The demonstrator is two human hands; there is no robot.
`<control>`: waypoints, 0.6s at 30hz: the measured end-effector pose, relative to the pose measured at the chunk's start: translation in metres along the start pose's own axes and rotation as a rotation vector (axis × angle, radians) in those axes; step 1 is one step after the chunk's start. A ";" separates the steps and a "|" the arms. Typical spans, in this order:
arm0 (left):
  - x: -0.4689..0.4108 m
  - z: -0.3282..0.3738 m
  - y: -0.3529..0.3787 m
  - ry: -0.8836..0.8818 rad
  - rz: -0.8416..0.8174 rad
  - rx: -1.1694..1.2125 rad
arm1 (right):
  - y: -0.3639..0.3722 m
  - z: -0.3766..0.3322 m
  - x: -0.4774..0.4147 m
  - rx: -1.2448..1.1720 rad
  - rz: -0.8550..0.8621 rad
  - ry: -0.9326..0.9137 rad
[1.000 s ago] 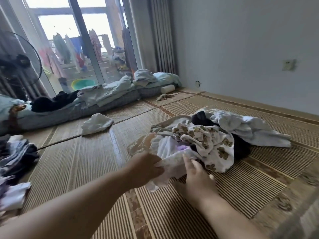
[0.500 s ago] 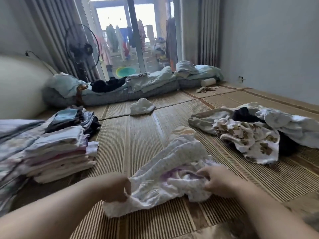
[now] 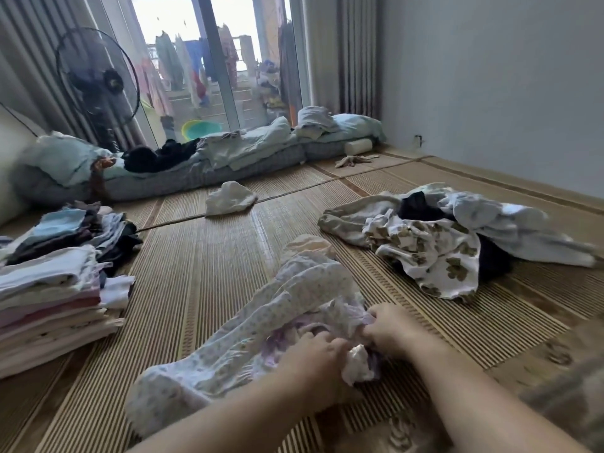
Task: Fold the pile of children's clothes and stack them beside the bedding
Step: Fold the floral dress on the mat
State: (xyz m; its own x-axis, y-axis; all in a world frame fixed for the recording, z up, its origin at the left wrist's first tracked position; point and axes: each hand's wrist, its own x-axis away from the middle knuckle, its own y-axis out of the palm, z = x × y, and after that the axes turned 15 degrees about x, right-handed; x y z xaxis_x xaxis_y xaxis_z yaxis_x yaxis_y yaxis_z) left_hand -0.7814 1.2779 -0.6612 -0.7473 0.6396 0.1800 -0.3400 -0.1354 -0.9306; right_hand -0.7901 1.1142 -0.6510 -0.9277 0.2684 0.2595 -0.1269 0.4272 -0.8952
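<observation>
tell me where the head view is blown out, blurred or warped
Head view: the balcony door is blown out; glare streaks the mat; the unfolded pile smears at its right edge; the fan leans from wide-angle distortion; left hand and right hand gripping the dotted garment look sharper.

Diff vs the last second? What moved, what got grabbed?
The dotted white garment came off the unfolded pile onto the mat in front of the person. The left hand then moved right along it to meet the right hand; both now pinch its bunched near end. The unfolded pile, folded stack and bedding are unchanged.
</observation>
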 end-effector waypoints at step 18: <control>0.056 -0.012 -0.075 0.248 0.434 0.221 | -0.044 -0.037 0.034 -0.960 -0.004 -0.289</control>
State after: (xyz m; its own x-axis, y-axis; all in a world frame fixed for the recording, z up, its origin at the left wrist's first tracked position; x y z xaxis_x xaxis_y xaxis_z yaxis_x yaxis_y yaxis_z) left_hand -0.7908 1.3329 -0.5846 -0.6979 0.6451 -0.3113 -0.1619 -0.5654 -0.8088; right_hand -0.8034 1.1365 -0.5895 -0.9937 0.0998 0.0502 0.0886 0.9778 -0.1899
